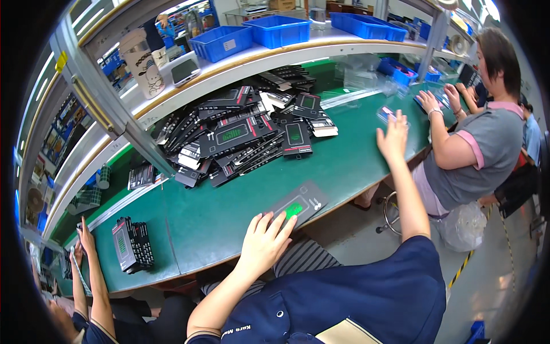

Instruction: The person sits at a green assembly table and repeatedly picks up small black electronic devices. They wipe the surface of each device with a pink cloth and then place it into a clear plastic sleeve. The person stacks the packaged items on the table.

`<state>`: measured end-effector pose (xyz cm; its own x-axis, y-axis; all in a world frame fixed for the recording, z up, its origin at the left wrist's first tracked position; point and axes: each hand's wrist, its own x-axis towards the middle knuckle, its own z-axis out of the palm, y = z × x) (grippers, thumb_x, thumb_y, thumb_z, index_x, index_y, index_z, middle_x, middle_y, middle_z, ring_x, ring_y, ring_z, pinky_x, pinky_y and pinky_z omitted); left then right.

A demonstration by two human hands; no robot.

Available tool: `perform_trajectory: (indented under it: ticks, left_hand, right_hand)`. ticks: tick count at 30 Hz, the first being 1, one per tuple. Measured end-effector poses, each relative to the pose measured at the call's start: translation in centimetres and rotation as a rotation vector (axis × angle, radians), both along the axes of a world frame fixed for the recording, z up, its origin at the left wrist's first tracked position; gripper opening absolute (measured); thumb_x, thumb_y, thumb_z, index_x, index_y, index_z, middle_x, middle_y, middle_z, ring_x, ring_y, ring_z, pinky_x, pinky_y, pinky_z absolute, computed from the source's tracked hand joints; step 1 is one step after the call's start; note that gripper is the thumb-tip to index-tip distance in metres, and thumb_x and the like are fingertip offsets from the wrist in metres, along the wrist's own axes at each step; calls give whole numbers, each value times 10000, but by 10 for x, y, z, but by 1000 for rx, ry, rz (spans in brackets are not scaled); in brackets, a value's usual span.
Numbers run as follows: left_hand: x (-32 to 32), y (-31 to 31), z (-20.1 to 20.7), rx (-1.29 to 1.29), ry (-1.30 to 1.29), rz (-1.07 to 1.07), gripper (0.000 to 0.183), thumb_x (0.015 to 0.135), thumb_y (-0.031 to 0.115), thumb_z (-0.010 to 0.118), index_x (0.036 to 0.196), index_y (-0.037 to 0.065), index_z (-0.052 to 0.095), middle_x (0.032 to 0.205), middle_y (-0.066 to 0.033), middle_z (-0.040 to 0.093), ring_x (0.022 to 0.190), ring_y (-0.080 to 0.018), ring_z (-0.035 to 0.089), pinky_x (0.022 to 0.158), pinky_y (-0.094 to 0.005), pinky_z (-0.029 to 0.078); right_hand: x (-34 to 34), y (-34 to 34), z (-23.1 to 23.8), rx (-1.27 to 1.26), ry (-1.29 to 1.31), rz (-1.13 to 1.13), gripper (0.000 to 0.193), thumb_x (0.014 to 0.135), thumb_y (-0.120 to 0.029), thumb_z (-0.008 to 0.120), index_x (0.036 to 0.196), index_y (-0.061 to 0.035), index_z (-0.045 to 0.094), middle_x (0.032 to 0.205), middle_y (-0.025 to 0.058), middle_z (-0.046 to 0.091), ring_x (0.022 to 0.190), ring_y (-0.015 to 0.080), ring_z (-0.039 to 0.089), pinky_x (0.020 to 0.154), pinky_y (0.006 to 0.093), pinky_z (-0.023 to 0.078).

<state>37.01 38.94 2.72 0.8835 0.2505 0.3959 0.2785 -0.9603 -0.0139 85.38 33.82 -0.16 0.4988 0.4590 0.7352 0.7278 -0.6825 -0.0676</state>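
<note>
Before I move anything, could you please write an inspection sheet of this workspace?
Surface: long green worktop with a visible seam.
Job's things: flat dark rectangular cardboard box with green marking; small flat pale piece.
Clutter: large jumbled heap of black cardboard boxes toward the back; neat upright stack of black cardboard boxes at left.
Grips: left grip rests on the flat box, grasp unclear; right grip open at the pale piece, contact unclear.
Cables: nothing seen.
Surroundings: blue plastic bins on a pale shelf; co-worker in grey shirt at right.
</note>
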Motion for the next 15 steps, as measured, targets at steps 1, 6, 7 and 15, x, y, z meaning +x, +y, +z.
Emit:
perform_trajectory:
  ticks: [1,6,7,15]
  left_hand:
    - [-3,5,-4,53,-32,-37,543,806,296,730,1310,129,612,1271,-102,613,1180,-306,556,1029,-481,435]
    - [-31,20,1,-26,-285,-70,485,694,195,778,1158,90,685,1004,-79,698,904,-254,669,818,-396,528]
    - [-43,23,3,-132,-353,-18,458,705,187,783,1143,90,690,960,-79,707,858,-257,681,788,-391,531]
    - [-89,61,39,-525,-212,386,531,812,272,794,1249,9,647,1325,-200,592,1236,-325,571,1044,-419,448]
  right_hand:
    - [26,-1,2,-94,11,-82,676,894,-353,652,1463,-41,462,1593,204,312,1487,382,259,1206,507,228]
    - [62,3,-3,-418,309,-32,603,1022,-486,383,1477,-101,474,1532,153,449,1400,354,436,1170,471,307]
    - [32,2,1,-405,270,27,566,1021,-451,416,1442,-86,514,1510,171,468,1360,374,471,1125,486,367]
    - [-256,-28,17,-76,431,811,419,702,-295,798,1058,-118,667,1260,183,557,1217,420,489,1033,523,371]
